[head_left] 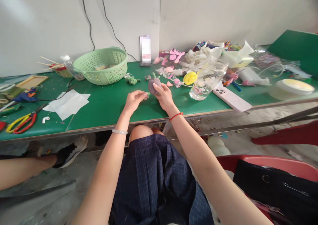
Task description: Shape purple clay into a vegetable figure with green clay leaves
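My right hand (162, 94) is closed round a small purple-grey ball-shaped piece (153, 86) with green tips standing up from its top. The thumb presses on its near side. Close on its left, my left hand (136, 101) has thumb and fingertips pinched together; a tiny bit of green shows there, too small to name. Just behind the ball lie a little purplish piece (148, 77) and, further left, a green leafy piece (132, 79). Pink soft pieces (169, 70) are scattered behind my right hand.
A green basket (99, 76) and a lit phone (145, 51) stand at the back. To the right are a tilted clear jug (208, 79), a pink phone (232, 98) and a round tub (294, 87). Scissors (25, 122), white paper (67, 104) and an earbud (45, 119) lie left.
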{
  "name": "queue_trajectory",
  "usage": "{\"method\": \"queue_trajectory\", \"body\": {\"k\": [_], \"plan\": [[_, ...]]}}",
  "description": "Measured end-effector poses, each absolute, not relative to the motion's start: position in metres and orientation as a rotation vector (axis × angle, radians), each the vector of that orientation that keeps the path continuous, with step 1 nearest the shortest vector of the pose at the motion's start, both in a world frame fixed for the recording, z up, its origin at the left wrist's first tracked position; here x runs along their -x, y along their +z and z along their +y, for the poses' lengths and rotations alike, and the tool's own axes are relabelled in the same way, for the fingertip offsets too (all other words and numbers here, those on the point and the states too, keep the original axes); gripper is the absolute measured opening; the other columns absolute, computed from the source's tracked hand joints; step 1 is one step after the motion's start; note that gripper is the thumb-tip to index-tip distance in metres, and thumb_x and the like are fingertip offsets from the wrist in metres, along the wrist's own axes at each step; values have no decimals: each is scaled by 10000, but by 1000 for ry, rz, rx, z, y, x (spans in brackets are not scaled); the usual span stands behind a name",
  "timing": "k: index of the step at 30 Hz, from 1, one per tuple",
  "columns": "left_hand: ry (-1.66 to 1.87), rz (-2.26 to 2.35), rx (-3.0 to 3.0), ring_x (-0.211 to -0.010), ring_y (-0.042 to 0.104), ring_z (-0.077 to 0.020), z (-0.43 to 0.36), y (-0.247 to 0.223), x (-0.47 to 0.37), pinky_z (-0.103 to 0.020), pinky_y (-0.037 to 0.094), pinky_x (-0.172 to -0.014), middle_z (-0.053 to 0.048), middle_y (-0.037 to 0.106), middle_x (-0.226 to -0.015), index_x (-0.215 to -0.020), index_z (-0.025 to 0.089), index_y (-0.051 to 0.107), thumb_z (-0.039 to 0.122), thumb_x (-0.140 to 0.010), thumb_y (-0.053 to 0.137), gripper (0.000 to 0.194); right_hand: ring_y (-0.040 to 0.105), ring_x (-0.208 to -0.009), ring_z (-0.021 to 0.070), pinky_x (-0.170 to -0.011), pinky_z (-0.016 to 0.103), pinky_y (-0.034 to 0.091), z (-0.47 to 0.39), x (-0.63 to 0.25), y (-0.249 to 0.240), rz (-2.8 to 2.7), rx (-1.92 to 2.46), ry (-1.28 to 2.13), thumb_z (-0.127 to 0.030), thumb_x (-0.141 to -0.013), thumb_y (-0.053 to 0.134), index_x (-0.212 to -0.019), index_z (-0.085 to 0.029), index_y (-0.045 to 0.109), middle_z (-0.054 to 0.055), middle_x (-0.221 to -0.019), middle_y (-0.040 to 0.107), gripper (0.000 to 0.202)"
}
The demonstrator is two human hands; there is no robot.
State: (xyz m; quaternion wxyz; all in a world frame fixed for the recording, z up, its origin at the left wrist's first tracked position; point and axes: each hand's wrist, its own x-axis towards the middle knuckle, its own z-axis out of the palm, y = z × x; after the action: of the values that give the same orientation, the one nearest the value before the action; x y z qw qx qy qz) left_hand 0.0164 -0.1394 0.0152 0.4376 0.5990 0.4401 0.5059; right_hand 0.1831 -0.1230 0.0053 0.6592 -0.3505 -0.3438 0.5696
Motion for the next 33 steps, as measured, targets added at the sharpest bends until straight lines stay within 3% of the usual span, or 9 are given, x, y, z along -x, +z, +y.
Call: {"method": "queue_trajectory", "body": {"k": [9,14,19,23,29,33], "plan": [[1329,1118,-1348,-738,737,-179,-135,15,-17,-280,556,-676,-97,818,-893,-839,182,778,803,-768,756,626,720,-876,164,-775,291,594,-125,-181,6,-754,750,1328,-450,-521,1016,-837,-248,651,-23,-880,765,523],[1329,1091,-1336,-760,731,-183,-135,14,-16,-276,565,-670,-74,789,-848,-847,174,773,768,-681,843,621,680,-765,144,-727,265,563,-132,-175,9,-943,806,1338,-513,-472,1025,-834,-228,674,-32,-787,738,579],[1330,1113,-1345,-764,719,-179,-136,13,-17,-269,554,-675,-48,763,-797,-839,178,745,752,-639,876,621,647,-749,129,-675,245,539,-130,-174,5,-989,863,1267,-692,-595,913,-824,-219,692,-27,-790,717,570],[1337,1164,-1373,-743,695,-172,-136,14,-19,-267,549,-679,-34,741,-752,-787,182,715,767,-732,799,593,641,-744,127,-655,241,537,-123,-174,-1,-975,908,1192,-734,-664,848,-907,-221,675,-32,-791,689,593],[1311,1374,-1552,-601,573,-146,-137,15,-18,-264,442,-609,13,608,-585,-675,198,634,562,-946,666,455,632,-755,144,-665,260,520,-121,-173,-5,-1053,1059,1046,-694,-882,645,-893,-202,641,-7,-817,668,492],[1261,1483,-1682,-592,545,-147,-141,18,-19,-277,416,-668,32,530,-519,-612,207,563,450,-997,608,457,641,-823,173,-778,291,512,-127,-174,0,-1243,1182,789,-522,-980,574,-862,-195,653,22,-859,706,356]]}}
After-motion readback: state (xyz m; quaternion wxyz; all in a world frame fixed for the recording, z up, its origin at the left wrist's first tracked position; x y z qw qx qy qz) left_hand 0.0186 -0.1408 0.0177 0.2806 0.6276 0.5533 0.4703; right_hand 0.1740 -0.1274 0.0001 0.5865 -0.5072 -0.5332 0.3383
